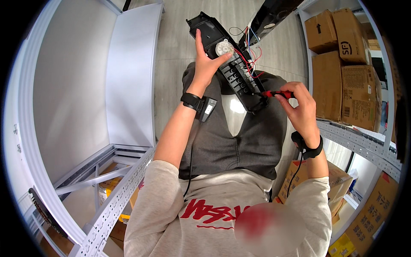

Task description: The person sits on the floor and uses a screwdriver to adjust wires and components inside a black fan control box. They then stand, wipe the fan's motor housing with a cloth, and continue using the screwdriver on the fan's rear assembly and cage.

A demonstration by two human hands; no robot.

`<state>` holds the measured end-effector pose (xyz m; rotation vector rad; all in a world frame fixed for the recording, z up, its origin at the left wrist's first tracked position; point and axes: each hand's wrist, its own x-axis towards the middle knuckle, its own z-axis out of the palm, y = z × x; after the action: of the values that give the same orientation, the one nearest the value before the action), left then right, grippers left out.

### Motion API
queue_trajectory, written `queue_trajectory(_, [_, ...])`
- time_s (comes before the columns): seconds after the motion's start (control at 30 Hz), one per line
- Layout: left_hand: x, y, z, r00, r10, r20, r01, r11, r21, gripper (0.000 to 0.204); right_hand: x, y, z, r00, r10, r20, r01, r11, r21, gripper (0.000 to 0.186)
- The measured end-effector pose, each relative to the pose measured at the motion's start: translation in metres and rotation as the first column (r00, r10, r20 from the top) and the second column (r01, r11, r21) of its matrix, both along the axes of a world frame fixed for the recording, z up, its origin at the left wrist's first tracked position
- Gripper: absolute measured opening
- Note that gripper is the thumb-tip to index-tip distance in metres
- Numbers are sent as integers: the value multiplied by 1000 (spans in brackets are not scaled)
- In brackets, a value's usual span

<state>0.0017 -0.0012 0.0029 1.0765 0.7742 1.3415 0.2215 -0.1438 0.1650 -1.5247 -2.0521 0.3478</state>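
Observation:
A long black plastic housing [209,35] lies slantwise across my lap, its open inner side facing up. My left hand [205,66] grips it by the left edge, with the index finger stretched along the side and the thumb beside a whitish round part [224,47]. Below that part runs a row of dark round fittings. In my right hand [302,106] is a red and black screwdriver [279,94], held sideways with its tip at the housing's lower right end. Whether the tip sits on a screw cannot be made out. Red, blue and white wires [253,60] come out along the right edge.
The wires lead toward a glossy black panel [274,19] at the top. Cardboard boxes [327,83] fill a metal shelf on the right. To the left stand a white panel [132,77] and a perforated metal frame [115,201]. Cabled black devices are strapped to both wrists.

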Motion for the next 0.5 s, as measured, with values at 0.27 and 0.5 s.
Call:
queue_trajectory(0.27, [-1, 0, 0, 1000, -5, 3, 5, 1000, -12, 116, -2, 0, -1, 1000, -4, -6, 4, 1000, -8, 24])
queue_trajectory(0.5, [0, 0, 1, 1000, -8, 18, 8, 1000, -1, 116, -4, -3, -6, 996, -45, 71, 50, 997, -67, 24])
